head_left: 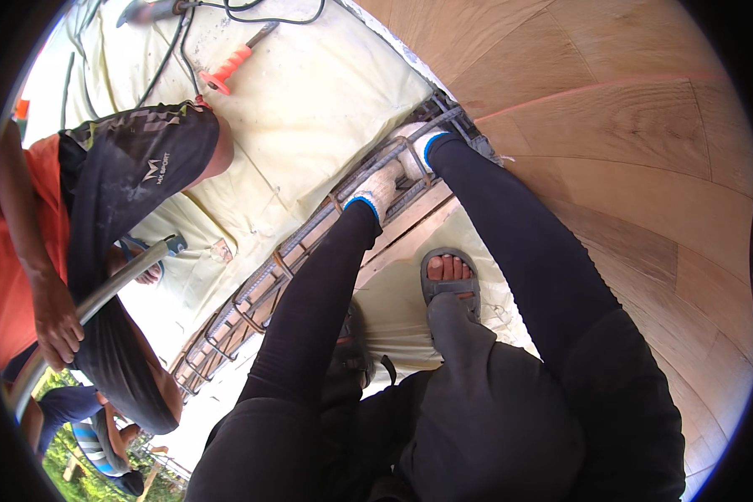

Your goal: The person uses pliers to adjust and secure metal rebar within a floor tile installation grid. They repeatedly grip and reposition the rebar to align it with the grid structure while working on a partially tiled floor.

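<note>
A long rebar cage (pixel 289 251) of straight bars and bent stirrups runs diagonally from lower left up to the wooden wall. My left hand (pixel 382 185), in a white knit glove with a blue cuff, is closed around the cage's bars. Just beyond it, near the wall end, my right hand (pixel 413 151) in a matching glove is also closed on the cage. The two gloves almost touch, and their fingertips are partly hidden among the bars and against each other.
Plywood panels (pixel 611 125) rise on the right. At left, a co-worker in dark shorts (pixel 155 167) holds a metal-handled tool (pixel 125 280). An orange-handled chisel (pixel 230 69), cables and a power tool (pixel 151 10) lie on pale sheeting (pixel 309 100). Another person (pixel 100 443) bends over behind.
</note>
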A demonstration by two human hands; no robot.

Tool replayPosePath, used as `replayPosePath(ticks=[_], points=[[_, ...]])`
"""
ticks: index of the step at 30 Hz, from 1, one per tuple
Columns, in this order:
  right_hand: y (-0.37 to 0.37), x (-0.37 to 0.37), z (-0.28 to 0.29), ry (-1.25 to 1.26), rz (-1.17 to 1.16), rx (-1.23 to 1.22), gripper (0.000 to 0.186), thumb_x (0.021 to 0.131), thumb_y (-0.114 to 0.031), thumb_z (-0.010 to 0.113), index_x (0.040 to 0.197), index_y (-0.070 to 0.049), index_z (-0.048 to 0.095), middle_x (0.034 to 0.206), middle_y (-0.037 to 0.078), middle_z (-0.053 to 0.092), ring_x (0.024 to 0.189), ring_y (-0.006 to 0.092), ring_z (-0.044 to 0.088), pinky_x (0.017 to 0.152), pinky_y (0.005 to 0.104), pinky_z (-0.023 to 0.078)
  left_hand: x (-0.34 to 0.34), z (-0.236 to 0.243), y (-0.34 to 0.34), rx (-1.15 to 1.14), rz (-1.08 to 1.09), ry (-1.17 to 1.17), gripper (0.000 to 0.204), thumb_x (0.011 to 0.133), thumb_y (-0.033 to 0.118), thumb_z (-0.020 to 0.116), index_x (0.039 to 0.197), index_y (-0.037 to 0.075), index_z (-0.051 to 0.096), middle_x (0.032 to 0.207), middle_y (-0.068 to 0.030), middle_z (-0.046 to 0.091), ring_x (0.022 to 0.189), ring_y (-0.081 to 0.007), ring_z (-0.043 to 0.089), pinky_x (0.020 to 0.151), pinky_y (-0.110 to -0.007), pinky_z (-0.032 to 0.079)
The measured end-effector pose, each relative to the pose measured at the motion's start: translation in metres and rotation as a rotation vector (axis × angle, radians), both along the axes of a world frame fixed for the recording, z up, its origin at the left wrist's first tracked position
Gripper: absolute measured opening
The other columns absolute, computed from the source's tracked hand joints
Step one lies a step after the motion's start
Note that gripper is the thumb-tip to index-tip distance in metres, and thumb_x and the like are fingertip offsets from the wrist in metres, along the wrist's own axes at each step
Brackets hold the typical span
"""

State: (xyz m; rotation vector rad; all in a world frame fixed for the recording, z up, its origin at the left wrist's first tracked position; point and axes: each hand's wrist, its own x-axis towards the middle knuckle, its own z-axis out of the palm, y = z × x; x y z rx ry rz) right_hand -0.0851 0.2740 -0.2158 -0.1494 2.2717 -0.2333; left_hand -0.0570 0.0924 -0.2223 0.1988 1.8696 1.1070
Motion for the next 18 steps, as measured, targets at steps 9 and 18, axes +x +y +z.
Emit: replayPosePath(ticks=[9,18], points=[[0.002,0.001,0.001,0.124,0.012,-0.036,0.039,0.078,-0.022,0.081,0.115,-0.011,0.083,0.124,0.021,0.079,0.116,0.0406,0.076,0.100,0.0475,0.062,0.007,0.010,0.006,-0.343,0.074,0.113,0.050,0.082,0.033,0.078,0.111,-0.005,0.068,0.106,-0.0261,0.080,0.104,-0.0407,0.076,0.095,-0.044,0.059],[-0.001,-0.005,-0.003,0.144,0.021,-0.020,0.038,0.079,-0.022,0.081,0.115,-0.011,0.083,0.124,0.021,0.079,0.116,0.0411,0.076,0.100,0.0481,0.062,-0.004,-0.060,0.002,-0.400,0.032,-0.012,0.086,0.114,0.070,0.026,0.169,0.007,0.044,0.174,-0.0249,0.041,0.164,-0.0383,0.036,0.135,-0.046,0.027]])
